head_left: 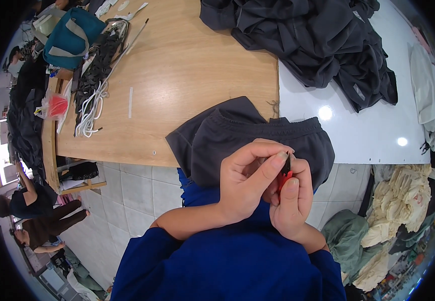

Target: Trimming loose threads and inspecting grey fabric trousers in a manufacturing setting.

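A small pair of thread snips (283, 179) with a red body and a dark tip sits in my right hand (296, 205), whose fingers are wrapped round it. Beside the tip, my left hand (247, 175) is closed in a pinch, thumb against fingers; whatever lies between them is too small to make out. Both hands are close together above dark grey shorts (217, 140) with a gathered elastic waistband. The shorts lie at the table's near edge and hang partly over it towards my lap.
A large heap of dark grey garments (307, 40) covers the far right of the wooden table (177, 65) and its white section (317, 115). White cords (93, 110), dark straps and a teal bag (74, 40) lie at the left. Cream fabric (395, 200) is piled at right. Other people are at far left.
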A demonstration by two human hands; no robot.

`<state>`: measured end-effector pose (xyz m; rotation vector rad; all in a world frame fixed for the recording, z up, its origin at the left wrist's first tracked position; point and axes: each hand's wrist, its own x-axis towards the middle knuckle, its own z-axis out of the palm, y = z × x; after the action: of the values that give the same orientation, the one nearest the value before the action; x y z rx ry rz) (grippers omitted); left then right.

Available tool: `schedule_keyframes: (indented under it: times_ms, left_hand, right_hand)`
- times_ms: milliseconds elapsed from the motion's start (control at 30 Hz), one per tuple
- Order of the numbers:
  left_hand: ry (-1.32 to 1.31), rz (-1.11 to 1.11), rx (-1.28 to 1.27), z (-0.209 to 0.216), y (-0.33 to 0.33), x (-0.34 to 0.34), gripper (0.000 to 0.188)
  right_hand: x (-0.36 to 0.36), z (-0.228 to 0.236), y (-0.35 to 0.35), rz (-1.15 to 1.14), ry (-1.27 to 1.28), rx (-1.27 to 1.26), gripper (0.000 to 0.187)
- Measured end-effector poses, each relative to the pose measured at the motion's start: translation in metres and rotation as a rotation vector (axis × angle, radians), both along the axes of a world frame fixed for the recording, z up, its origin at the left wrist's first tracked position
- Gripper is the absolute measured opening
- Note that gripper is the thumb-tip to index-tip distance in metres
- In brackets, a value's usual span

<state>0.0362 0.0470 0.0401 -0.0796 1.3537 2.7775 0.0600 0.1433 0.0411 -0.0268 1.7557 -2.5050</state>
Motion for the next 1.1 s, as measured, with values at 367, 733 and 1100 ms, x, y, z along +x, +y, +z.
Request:
schedule_keyframes:
  times_ms: [367, 733, 1100]
  left_hand:
    - [0.02, -0.003, -0.003, 0.001, -0.001, 0.001, 0.015]
    - [-0.085, -0.088, 0.125, 0.002, -0.002, 0.0, 0.016]
    - [0.042, -0.01, 0.217, -0.021, -0.033, -0.021, 0.015]
  right_hand:
    - [0.0, 0.001, -0.001, -0.017, -0.002, 0.02, 0.026]
    - [0.004, -0.002, 0.005, 0.039, 0.016, -0.102, 0.028]
    - [-0.023, -0.009, 0.066, -0.471, -0.033, -0.299, 0.041]
